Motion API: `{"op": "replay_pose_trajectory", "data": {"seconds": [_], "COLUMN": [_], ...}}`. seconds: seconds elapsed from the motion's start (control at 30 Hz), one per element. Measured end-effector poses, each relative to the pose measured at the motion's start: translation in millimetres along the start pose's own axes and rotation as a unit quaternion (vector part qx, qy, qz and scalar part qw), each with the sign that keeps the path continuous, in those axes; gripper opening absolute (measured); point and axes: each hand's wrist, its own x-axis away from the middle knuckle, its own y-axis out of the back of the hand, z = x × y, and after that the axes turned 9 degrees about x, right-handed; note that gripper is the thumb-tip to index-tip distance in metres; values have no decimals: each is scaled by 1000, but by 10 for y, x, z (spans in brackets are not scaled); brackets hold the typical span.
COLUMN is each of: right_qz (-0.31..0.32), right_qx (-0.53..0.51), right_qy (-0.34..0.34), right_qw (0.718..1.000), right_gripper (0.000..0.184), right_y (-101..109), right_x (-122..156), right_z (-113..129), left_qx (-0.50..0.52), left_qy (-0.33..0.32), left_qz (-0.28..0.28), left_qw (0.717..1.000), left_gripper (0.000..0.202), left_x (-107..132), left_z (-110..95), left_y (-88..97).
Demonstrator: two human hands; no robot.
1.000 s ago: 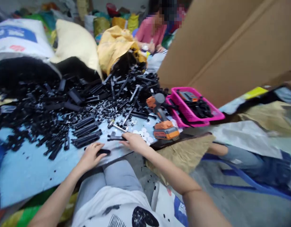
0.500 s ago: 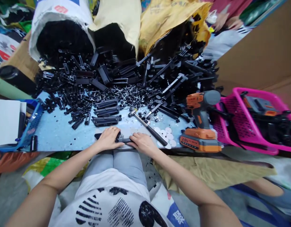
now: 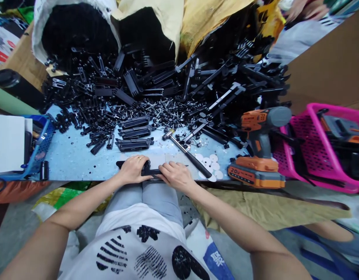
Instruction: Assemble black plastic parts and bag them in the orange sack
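Note:
At the near edge of the blue table, my left hand [image 3: 134, 169] is closed round a long black part [image 3: 151, 172] made of narrow bars. My right hand [image 3: 175, 175] grips the right end of the same part, fingers bent over it. A dark tip pokes out beyond the right fingers; the palms hide much of the part. Just beyond my hands lie three similar black assemblies [image 3: 134, 144], stacked in a row. A hammer [image 3: 189, 155] with a black handle lies to the right, beside several white discs [image 3: 214, 166].
Heaped black parts [image 3: 109, 89] and loose pins [image 3: 170, 111] cover the back, spilling from sacks [image 3: 150, 9]. An orange cordless drill [image 3: 258, 151] stands at right, by pink baskets [image 3: 316, 144]. A blue basket [image 3: 43, 144] is at left. Another person's hands [image 3: 309, 8] show at top right.
The camera view has shifted slightly. Both hands stay on the black part at the table edge; its right end now shows past my right fingers, and the bar between my hands looks darker.

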Motion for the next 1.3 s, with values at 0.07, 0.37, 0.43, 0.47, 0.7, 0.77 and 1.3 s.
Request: {"op": "replay_pose_trajectory", "data": {"seconds": [0.07, 0.37, 0.43, 0.47, 0.7, 0.77, 1.3], "right_qz": [-3, -18, -17, -17, -85, -107, -197], "right_qx": [22, 27, 10, 1, -22, -16, -397], "right_qy": [-4, 23, 5, 0, -146, -242, -205], "right_qw": [1000, 999, 1000, 1000, 985, 964, 873], "right_gripper": [32, 40, 40, 40, 37, 37, 30], "right_y": [81, -16, -114, -151, -95, -85, -205], "right_x": [-19, -35, 9, 32, -140, -389, -504], "right_z": [30, -94, -140, -167, -597, -804, -516], "left_qx": [2, -6, -13, -16, -93, -92, 108], "left_qy": [-9, -25, -55, -72, 68, 83, 102], "left_qz": [-21, -24, 2, 3, -44, -37, -221], "left_qw": [1000, 999, 998, 997, 992, 992, 964], "left_gripper": [51, 52, 56, 55, 24, 23, 16], "left_x": [24, 66, -37, -147, -1611, -1866, 88], "left_z": [17, 21, -37, -66, 52, 123, 285], "left_y": [-13, -88, -44, -4, 171, 119, 689]}}
